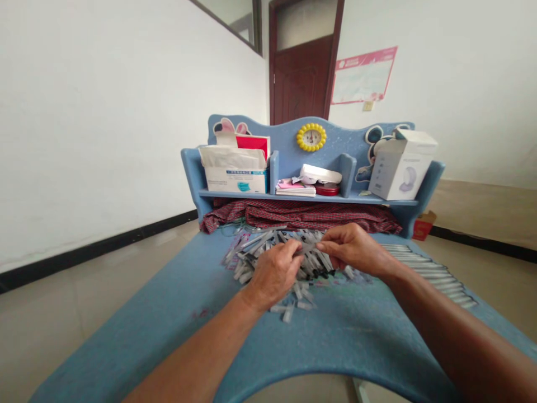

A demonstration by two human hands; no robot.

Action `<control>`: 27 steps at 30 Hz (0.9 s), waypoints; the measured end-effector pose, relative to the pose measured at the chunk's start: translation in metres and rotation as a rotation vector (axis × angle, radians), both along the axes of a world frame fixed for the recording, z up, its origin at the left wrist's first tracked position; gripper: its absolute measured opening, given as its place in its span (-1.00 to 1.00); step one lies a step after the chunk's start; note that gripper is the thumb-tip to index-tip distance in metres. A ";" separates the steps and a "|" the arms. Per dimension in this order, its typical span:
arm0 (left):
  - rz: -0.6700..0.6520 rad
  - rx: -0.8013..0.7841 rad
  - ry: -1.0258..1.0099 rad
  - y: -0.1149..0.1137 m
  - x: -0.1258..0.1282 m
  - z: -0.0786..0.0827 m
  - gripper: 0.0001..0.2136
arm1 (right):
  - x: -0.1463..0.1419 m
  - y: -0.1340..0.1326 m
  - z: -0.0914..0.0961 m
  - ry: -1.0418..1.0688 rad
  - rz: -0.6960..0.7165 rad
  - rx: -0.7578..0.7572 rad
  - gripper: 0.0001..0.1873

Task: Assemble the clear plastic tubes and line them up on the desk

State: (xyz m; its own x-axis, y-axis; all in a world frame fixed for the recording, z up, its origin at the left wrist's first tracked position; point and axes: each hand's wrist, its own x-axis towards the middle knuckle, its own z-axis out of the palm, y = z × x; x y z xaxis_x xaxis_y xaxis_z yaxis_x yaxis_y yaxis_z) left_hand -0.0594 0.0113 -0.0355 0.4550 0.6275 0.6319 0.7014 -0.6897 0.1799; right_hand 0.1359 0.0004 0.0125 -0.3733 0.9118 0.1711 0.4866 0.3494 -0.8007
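A heap of small grey plastic strips (268, 249) lies in the middle of a blue desk (168, 319). My left hand (274, 274) rests over the heap's near side with its fingers curled. My right hand (356, 249) is just to its right, fingers pinched. Both hands meet on one grey strip (305, 250) held between their fingertips above the heap. A neat row of the same strips (432, 274) lies along the desk's right edge.
A red checked cloth (302, 215) lies at the desk's back under a blue shelf (310, 196). The shelf holds a mask box (235, 168), a white carton (400, 165), papers and a yellow clock (311, 137). A brown door (300, 78) stands behind.
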 end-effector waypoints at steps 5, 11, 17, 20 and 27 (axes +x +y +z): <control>0.040 -0.029 -0.108 0.002 -0.002 0.005 -0.95 | 0.018 0.012 0.001 -0.121 -0.100 0.090 -0.67; 0.057 -0.020 -0.090 0.002 -0.002 0.006 -0.95 | 0.044 0.033 -0.017 -0.787 -0.390 0.192 -0.80; 0.043 -0.026 -0.067 0.004 -0.001 0.002 -0.96 | 0.045 0.045 -0.043 -0.890 -0.434 0.138 -0.71; 0.031 -0.018 -0.049 0.005 -0.002 -0.001 -0.96 | 0.046 0.048 -0.048 -0.854 -0.420 0.126 -0.78; 0.025 -0.036 -0.009 0.007 -0.003 -0.003 -0.94 | 0.048 0.038 -0.037 -0.596 -0.308 0.100 -0.79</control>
State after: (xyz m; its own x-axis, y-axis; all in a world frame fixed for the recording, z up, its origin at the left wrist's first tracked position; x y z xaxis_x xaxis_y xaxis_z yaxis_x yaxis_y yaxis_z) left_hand -0.0629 0.0179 -0.0382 0.4331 0.6610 0.6128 0.7167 -0.6648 0.2105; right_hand 0.1843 0.0382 -0.0243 -0.1556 0.9822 0.1056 0.9242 0.1825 -0.3354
